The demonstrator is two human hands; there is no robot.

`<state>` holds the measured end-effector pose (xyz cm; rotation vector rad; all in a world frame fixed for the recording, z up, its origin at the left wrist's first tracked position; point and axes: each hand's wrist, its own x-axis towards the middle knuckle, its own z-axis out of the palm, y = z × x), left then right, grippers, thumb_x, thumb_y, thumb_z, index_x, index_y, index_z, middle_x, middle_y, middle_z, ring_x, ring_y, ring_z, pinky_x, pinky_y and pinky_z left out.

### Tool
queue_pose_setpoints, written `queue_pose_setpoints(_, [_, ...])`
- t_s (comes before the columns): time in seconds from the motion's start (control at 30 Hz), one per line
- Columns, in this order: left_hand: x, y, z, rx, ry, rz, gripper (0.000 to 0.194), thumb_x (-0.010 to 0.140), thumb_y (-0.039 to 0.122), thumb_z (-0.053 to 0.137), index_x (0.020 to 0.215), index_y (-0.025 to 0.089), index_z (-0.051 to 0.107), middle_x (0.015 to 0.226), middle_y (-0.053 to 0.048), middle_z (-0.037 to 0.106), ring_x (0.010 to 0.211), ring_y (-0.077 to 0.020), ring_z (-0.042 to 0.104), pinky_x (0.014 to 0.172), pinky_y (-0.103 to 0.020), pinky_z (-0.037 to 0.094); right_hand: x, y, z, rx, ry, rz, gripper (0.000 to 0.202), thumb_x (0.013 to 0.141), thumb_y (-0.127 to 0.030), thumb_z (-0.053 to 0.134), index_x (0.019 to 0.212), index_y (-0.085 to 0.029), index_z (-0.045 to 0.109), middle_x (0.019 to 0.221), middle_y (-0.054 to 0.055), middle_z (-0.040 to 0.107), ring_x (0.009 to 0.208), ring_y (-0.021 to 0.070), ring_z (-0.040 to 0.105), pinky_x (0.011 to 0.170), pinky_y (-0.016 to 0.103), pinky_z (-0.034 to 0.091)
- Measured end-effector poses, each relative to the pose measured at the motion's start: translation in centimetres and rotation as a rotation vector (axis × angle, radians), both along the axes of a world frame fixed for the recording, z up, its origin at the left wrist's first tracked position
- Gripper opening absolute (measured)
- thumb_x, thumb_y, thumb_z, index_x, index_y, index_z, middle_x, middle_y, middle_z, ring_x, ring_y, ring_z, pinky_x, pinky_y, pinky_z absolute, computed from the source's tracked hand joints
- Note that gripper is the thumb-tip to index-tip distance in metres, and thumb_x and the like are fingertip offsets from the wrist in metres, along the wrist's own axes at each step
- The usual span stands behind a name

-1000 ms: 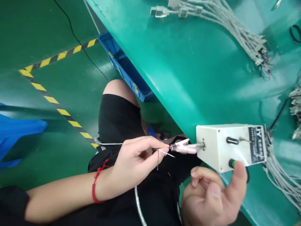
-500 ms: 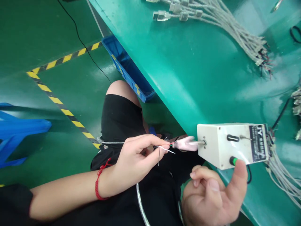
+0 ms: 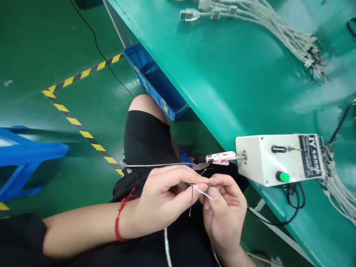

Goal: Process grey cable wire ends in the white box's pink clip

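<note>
Wires (image 3: 202,192) lie between your hands, fingertips of left hand (image 3: 164,196) closed on them. Right hand (image 3: 226,204) has come off green button (image 3: 284,177); its thumb and finger now pinch red and green strands (white one runs by thumb). Clip (image 3: 221,158), just beyond fingertips, no longer grips strands, so both hands bear on wires, neither on box (image 3: 253,163). Table (image 3: 236,74) edge slants past right hand; gap shows between that hand and box. Cable (image 3: 167,248) hangs below left hand.
</note>
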<state>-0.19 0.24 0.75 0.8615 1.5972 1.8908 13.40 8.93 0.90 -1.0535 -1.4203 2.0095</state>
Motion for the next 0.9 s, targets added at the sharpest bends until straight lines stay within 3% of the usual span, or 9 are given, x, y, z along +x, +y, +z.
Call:
queue_pose_setpoints(0.3, [1.1,-0.3,0.1,-0.004,0.02,-0.056,0.007,0.087,0.006,0.076,0.092,0.008,0.079,0.077,-0.01,0.079,0.063,-0.0159,0.074,0.053,-0.02,0.056,0.7,-0.6,0.0,-0.019,0.033,-0.063,0.005,0.093,-0.021,0.074,0.096,-0.024,0.073,0.068,-0.004,0.062,0.055,0.0047,0.05,0.054,0.013,0.045])
queue_pose_setpoints(0.53, [2.4,-1.1,-0.5,-0.059,0.028,-0.085,0.011,0.087,0.006,0.077,0.096,0.012,0.08,0.082,-0.007,0.08,0.068,-0.0152,0.073,0.055,-0.02,0.055,1.9,-1.5,-0.2,-0.017,0.027,-0.107,0.004,0.093,-0.022,0.073,0.096,-0.023,0.071,0.064,-0.005,0.058,0.053,0.0068,0.051,0.052,0.017,0.044])
queue_pose_setpoints(0.67, [3.1,-1.6,-1.0,-0.065,-0.023,-0.073,0.013,0.087,0.006,0.077,0.096,0.015,0.08,0.084,-0.006,0.08,0.067,-0.0142,0.072,0.055,-0.02,0.054,1.7,-1.7,-0.5,-0.206,0.073,-0.069,0.008,0.091,-0.025,0.073,0.087,-0.021,0.068,0.053,-0.007,0.049,0.048,0.0062,0.041,0.049,0.017,0.037])
queue_pose_setpoints(0.77, [3.2,-1.9,-1.1,-0.036,-0.099,-0.134,0.01,0.088,0.008,0.076,0.095,0.014,0.08,0.083,-0.007,0.079,0.065,-0.0147,0.071,0.052,-0.021,0.052,1.2,-1.7,-0.6,-0.389,0.08,-0.051,0.014,0.087,-0.024,0.074,0.078,-0.02,0.064,0.053,-0.008,0.043,0.047,0.0054,0.033,0.046,0.017,0.032])
queue_pose_setpoints(0.9, [3.1,-2.2,-1.1,-0.008,-0.238,-0.245,0.006,0.09,0.015,0.075,0.09,0.012,0.08,0.077,-0.01,0.077,0.063,-0.0171,0.072,0.053,-0.023,0.055,1.3,-1.8,-0.7,-0.43,0.051,-0.062,0.016,0.082,-0.026,0.077,0.078,-0.019,0.063,0.061,-0.006,0.049,0.05,0.0066,0.037,0.045,0.017,0.032])
